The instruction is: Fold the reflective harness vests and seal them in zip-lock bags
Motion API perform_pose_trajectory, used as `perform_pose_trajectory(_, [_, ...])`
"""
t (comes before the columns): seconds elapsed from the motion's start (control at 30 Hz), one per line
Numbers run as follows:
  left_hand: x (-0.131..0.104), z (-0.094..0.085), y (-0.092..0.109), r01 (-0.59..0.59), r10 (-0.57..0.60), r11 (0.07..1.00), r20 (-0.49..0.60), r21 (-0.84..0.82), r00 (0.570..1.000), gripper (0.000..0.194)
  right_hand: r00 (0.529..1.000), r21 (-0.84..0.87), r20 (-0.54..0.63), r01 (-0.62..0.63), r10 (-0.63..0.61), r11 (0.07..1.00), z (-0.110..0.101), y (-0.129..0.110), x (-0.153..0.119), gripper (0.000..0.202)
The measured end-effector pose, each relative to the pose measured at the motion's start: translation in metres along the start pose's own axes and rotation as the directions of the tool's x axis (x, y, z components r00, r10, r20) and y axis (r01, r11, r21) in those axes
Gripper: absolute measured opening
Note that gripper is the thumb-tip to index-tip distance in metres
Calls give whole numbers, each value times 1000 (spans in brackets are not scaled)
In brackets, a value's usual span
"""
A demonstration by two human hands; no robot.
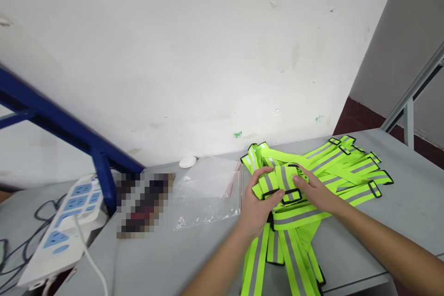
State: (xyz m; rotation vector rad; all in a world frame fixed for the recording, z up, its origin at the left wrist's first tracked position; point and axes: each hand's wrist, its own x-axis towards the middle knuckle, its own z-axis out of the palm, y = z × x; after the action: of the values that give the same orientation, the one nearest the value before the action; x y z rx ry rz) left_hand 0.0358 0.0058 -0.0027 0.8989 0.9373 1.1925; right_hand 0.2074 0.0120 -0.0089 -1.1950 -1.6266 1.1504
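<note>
A bright green reflective strap [285, 176] with silver stripes and black buckles is folded into a compact bundle. My left hand [255, 208] grips its left side, thumb across the front. On the other side, my right hand [316, 190] is closed on the bundle's right end. Beneath and around both hands lies a pile of similar green straps [357, 166]. Some stretch right with their black buckles showing; others hang toward the front edge of the grey table [166, 268]. Part of the pile is hidden by my hands.
Clear plastic bags [208, 199] lie left of the straps, near a white oval object [188, 162]. Farther left are a blurred-out item [145, 203], a blue metal frame [65, 125] and a white power strip [74, 203] with cables. A white wall [208, 55] stands behind the table.
</note>
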Motion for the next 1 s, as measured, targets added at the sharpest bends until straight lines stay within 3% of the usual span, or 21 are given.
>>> perform_pose_trajectory(0.13, [0,3,2,5,-5,999,-16,47,1000,57,983,20,88,162,-163,987,-1,-1,3,63])
perform_pose_trajectory(0.33, [1,4,4,-6,4,997,25,79,1000,55,996,-4,76,38,-37,999,1,-12,5,46])
perform_pose_trajectory(0.43, [0,3,7,-42,35,994,69,100,997,54,997,51,68,26,-30,998,1,-15,5,53])
perform_pose_trajectory(0.53, [-1,0,14,-100,86,990,133,104,987,59,1000,69,20,22,-23,997,1,-14,5,62])
perform_pose_trajectory(0.63, [-2,-2,21,-192,158,972,225,138,961,61,999,97,-50,10,-5,995,4,-10,4,57])
perform_pose_trajectory(0.73, [-4,-2,26,-293,231,937,295,189,927,54,994,199,-98,-27,47,980,10,-6,3,51])
perform_pose_trajectory(0.83, [-3,-3,28,-327,256,915,285,237,924,41,987,279,-136,-42,82,959,17,-7,3,49])
perform_pose_trajectory(1.0, [8,-31,44,-401,268,822,345,404,899,64,967,79,-255,27,-6,997,14,-15,4,46])
